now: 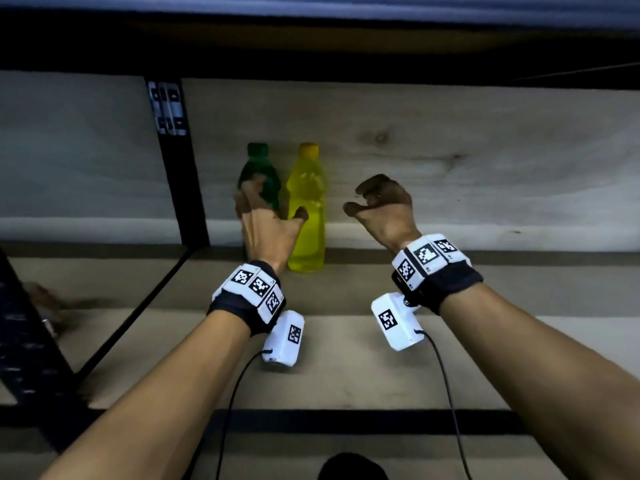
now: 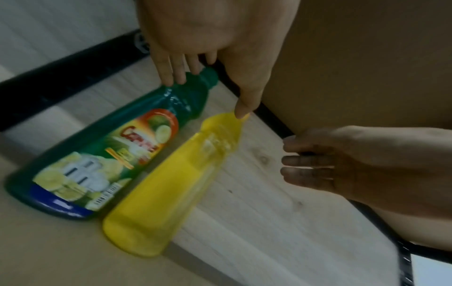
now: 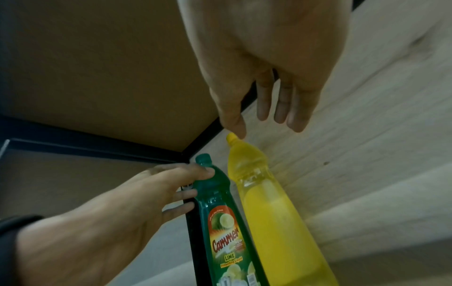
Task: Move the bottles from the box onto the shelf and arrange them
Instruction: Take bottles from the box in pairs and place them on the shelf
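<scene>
left hand (image 3: 156, 195) lies with straight fingers against the green bottle (image 3: 221, 218), grasping nothing; right hand (image 1: 382, 209) hangs slack and empty beside the yellow bottle (image 1: 308, 209). both bottles stand upright, side by side, at the shelf (image 1: 415, 341) back edge. green label reads "cammer", "lime".

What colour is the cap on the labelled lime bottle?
Green, matching the lime bottle body; its cap shows best in the right wrist view.
</scene>
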